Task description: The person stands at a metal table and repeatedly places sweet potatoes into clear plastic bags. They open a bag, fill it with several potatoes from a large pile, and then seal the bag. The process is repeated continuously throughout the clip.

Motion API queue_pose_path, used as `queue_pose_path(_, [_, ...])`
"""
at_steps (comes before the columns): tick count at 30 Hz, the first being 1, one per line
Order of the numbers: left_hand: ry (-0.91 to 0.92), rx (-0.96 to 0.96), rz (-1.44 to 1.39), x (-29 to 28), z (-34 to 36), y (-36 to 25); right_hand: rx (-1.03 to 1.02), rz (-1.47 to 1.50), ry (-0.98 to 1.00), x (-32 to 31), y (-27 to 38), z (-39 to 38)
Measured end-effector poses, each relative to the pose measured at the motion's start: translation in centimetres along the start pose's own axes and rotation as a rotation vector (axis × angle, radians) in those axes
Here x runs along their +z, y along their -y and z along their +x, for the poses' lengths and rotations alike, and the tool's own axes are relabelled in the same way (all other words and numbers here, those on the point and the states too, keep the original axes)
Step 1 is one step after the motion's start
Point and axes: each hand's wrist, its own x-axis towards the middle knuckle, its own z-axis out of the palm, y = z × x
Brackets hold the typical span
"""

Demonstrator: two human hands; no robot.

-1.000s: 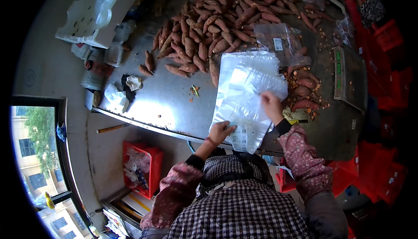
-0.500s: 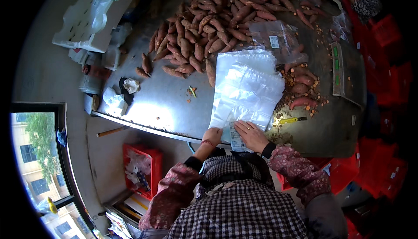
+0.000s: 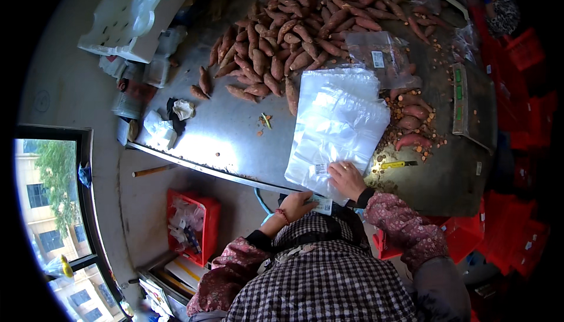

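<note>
A stack of clear plastic bags (image 3: 338, 122) lies fanned out on the metal table in front of me. A small white label (image 3: 321, 169) is on the near part of the top bag. My right hand (image 3: 348, 180) lies on the bags beside that label, its fingers stretched out with the tips at its edge. Closer to my body, past the table's near edge, my left hand (image 3: 295, 206) is closed on a strip of labels (image 3: 322, 206). The strip's printed end sticks out to the right of its fingers.
A large heap of sweet potatoes (image 3: 276, 40) covers the back of the table. Right of the bags lie several sweet potatoes (image 3: 413, 140) with cut bits, a yellow cutter (image 3: 398, 164), and a bagged pack (image 3: 379, 58). A scale (image 3: 470, 108) stands far right; a red crate (image 3: 192, 228) sits below left.
My left hand has drawn the label strip back toward my body, off the bags. A label now shows on the top bag, with my right hand still on the bags beside it.
</note>
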Motion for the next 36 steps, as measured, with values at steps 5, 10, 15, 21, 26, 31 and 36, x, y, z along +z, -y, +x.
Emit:
queue_pose_path(5, [0.045, 0.04, -0.335, -2.8, 0.4, -1.8, 0.203, 0.251, -0.252, -1.2, -1.3, 3.5])
queue_pose_path(10, [0.254, -0.026, -0.464, -4.1, 3.9, -1.4, 0.174, 0.309, -0.144, -4.9, -1.9, 4.4])
queue_pose_path(15, [0.405, 0.039, -0.366, -1.6, 2.6, -1.5, -0.117, 0.01, -0.099, 0.3, -1.9, 0.3])
queue_pose_path(21, [0.415, -0.063, -0.371, -3.6, 2.8, -1.2, 0.254, 0.376, -0.201, -1.9, -1.7, 1.6])
queue_pose_path(26, [0.157, -0.245, -0.423, -3.1, 6.8, -0.7, 0.401, 0.519, -0.259, -4.0, -4.4, 3.1])
queue_pose_path(31, [0.159, 0.424, -0.136, -3.3, 7.1, -5.3, 0.316, 0.615, 0.006, -4.9, -4.2, 3.3])
queue_pose_path(36, [0.1, 0.316, 0.035, -1.0, 8.4, 0.6, 0.256, 0.659, 0.052, -2.5, -4.3, 2.2])
